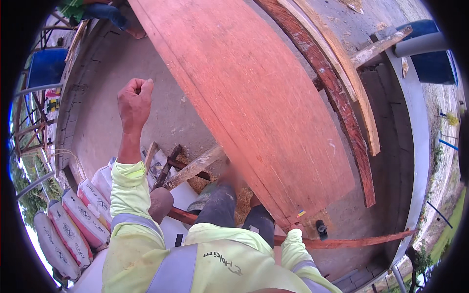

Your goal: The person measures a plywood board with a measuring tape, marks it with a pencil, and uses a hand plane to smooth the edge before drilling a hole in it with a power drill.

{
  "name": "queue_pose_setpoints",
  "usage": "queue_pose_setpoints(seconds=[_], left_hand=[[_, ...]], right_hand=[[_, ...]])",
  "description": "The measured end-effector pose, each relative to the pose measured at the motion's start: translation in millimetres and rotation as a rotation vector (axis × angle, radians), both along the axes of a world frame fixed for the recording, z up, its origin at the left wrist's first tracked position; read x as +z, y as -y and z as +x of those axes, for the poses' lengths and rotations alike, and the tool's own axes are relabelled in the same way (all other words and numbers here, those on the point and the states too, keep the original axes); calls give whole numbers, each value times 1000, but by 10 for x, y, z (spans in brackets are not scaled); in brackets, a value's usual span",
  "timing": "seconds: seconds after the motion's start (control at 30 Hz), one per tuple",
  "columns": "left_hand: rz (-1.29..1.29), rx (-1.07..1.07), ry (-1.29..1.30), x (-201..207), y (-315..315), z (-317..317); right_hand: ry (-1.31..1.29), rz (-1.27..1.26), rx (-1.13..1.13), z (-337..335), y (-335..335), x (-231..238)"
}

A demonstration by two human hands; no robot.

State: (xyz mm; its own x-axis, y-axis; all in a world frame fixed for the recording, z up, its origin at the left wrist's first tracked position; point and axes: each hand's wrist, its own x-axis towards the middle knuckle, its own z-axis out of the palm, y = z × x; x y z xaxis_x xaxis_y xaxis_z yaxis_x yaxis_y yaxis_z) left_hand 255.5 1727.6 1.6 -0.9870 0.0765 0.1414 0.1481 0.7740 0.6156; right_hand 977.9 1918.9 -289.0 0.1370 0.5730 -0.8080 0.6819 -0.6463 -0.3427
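Matt, smooth-ish wd. panel [244, 97], rough wd. beam [334, 88] & cloth shirt [224, 273]

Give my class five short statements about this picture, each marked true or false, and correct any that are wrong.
1. A reddish wooden board runs slantwise across the view. True.
2. The left hand is gripping the board's edge. False: it is curled and held away from the board, over on its left side.
3. The right hand, only partly visible, is at the lower end of the board. True.
4. The bags are on the right of the picture. False: they lie at the lower left.
5. A dark red timber strip lies to the right of the board. True.
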Motion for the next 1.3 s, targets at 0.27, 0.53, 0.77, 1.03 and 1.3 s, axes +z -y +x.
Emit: queue_pose_setpoints(seconds=[0.27, 0.53, 0.77, 1.03, 1.3], left_hand=[[-390, -310, 666, -1199, 52, 1412], [-640, -688, 715, -1266, 303, 1806], [-628, -657, 737, -1112, 118, 1687], [-597, -686, 761, -1007, -130, 1931], [-610, -749, 822, -1040, -143, 2081]], right_hand=[[-93, -159, 17, 103, -74, 618], [-229, -36, 36, -161, -580, 1046], [-78, 106, 108, -357, -582, 751], [-9, 116, 147, -278, -446, 618], [-38, 106, 116, -318, -335, 546]])
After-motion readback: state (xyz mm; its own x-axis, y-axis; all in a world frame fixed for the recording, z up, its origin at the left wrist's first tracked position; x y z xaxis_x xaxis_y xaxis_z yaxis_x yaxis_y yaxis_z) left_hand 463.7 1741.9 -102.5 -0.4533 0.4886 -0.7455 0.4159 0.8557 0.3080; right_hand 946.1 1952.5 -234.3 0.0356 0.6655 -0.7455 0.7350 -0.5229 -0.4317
